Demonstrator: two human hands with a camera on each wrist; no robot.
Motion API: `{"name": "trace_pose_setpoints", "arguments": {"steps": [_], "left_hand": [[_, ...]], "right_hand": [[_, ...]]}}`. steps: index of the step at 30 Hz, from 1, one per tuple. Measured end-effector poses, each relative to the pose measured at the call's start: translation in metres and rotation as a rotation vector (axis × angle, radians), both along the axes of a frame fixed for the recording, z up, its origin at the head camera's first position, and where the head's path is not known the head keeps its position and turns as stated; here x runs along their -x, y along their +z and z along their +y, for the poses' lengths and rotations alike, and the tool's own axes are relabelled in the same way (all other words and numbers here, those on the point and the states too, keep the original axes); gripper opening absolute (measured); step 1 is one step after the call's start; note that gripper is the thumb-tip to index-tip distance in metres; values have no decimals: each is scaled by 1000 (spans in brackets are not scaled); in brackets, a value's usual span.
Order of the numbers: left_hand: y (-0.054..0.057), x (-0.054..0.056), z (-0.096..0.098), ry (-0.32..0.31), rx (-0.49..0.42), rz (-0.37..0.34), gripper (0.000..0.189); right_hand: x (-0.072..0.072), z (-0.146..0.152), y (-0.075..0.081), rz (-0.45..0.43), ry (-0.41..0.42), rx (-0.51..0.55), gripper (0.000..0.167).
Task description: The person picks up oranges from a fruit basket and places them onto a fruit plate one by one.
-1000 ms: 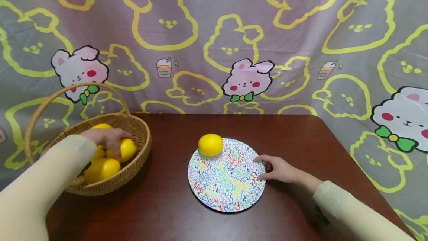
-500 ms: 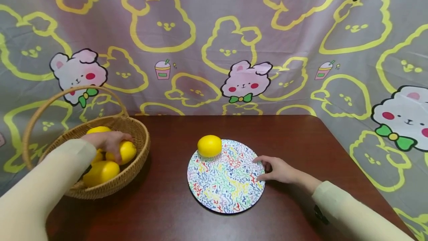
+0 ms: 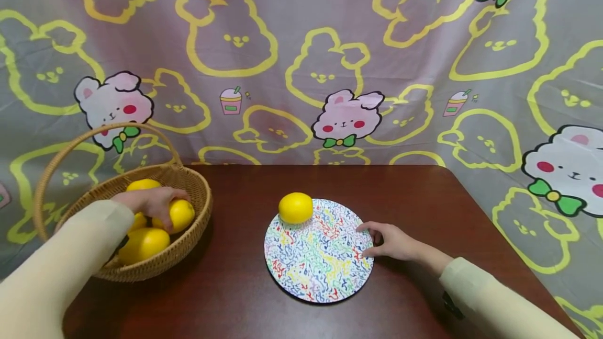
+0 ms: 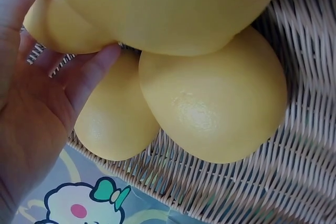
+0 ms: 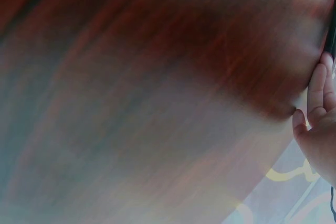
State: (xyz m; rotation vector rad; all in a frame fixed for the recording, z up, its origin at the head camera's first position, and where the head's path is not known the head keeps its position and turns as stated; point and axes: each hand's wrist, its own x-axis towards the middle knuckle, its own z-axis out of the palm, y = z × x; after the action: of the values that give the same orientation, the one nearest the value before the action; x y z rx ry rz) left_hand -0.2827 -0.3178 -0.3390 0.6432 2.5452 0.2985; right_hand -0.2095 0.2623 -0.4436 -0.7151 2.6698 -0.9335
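On the red-brown table (image 3: 226,255) mid-frame, a round squiggle-patterned plate (image 3: 317,255) is perhaps steadied by the wide-spread right hand (image 3: 392,241); a yellow lemon (image 3: 182,217) is gripped by the left hand (image 3: 157,203).

The wicker basket (image 3: 192,239) looks woven, rough and matt. The lemons (image 3: 296,207) seem smooth, with a soft shine as of plastic. The tabletop (image 3: 226,260) appears to be polished wood, glossy; the plate (image 3: 315,260) is smooth, and the curtain (image 3: 268,14) is of lightly creased cloth.
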Motion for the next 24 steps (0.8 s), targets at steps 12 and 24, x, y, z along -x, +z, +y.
{"name": "trace_pose_setpoints", "arguments": {"steps": [12,24], "left_hand": [[11,-1,-5,6,-51,87,80],[39,-5,-4,26,-123,218,86]], "right_hand": [[-1,0,1,7,1,-5,57],[-1,-1,0,6,-13,3,55]]}}
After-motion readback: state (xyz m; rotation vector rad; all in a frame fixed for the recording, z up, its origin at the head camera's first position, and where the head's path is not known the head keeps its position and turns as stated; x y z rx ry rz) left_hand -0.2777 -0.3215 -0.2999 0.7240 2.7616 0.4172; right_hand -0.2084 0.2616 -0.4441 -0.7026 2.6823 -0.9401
